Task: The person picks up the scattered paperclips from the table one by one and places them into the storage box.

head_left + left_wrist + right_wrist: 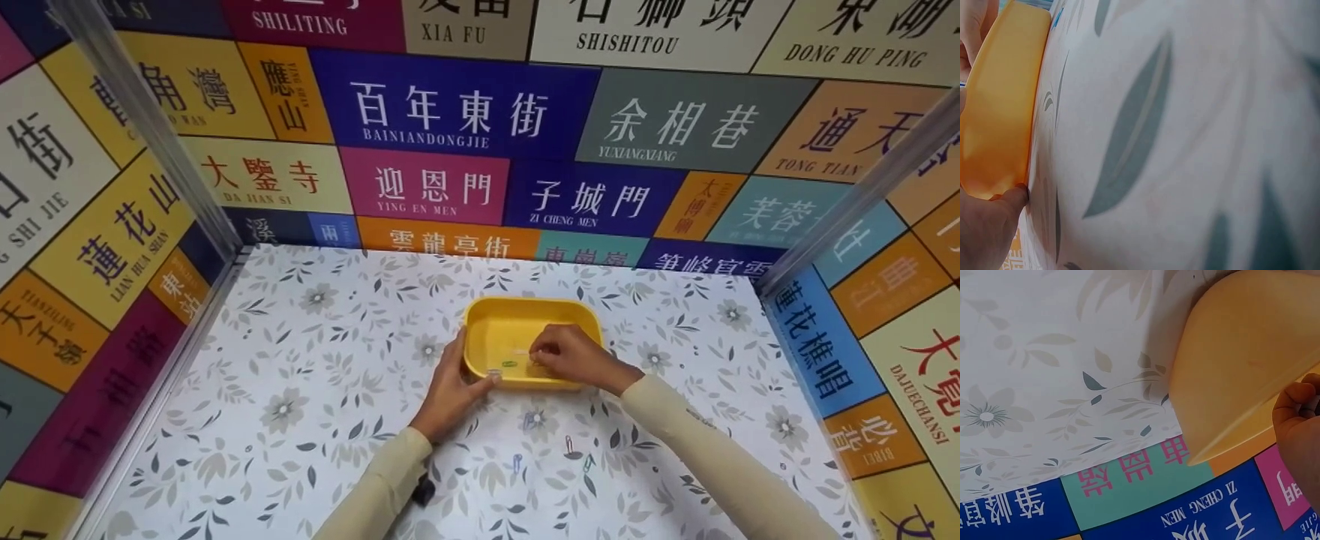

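A yellow plastic box [480, 330] with rounded corners sits on the table. My left hand [448, 386] grips its near left corner, thumb at the near rim and fingers along the left side. In the left wrist view, that hand [988, 230] presses against the box wall [1005, 101]. Inside the box, my right hand [574, 356] points down with its fingers curled and tips together; I cannot tell whether something small is between them. By those fingertips lie a green paper clip [510, 364] and a small whitish piece [519, 352].
Nearer than the box, several paper clips lie scattered on the flowered table [315, 465]: a blue one [517, 463], a red one [569, 445] and a green one [589, 463] among them. Panels with printed signs [457, 105] enclose the back and both sides.
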{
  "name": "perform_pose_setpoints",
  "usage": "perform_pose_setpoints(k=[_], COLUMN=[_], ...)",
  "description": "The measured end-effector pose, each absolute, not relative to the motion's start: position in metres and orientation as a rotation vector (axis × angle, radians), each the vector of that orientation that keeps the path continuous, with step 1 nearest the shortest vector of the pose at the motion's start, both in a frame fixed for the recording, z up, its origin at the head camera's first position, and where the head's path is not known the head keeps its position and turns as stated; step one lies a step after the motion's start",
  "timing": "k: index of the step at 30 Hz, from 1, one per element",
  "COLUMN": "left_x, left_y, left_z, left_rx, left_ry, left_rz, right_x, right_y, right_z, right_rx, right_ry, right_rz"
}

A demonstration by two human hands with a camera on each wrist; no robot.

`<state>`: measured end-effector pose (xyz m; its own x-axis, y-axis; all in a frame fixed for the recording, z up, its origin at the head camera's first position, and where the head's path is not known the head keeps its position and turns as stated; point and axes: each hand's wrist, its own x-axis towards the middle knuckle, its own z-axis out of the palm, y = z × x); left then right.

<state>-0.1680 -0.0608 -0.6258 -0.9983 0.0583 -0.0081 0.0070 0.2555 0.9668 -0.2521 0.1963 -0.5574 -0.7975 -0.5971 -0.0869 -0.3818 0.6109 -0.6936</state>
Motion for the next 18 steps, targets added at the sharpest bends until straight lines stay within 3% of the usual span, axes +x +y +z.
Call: perform_pose_setpoints(k=[18], left_x=[-0.167], left_y=[-0.061], left_z=[-0.626], left_rx=[0.078], left_ry=[2.438], left_rz=[1.922], right_x=[-0.206], right_y=[0.202], right_z=[-0.543], right_rx=[-1.053], right_ry=[2.514], right_rz=[-1.174])
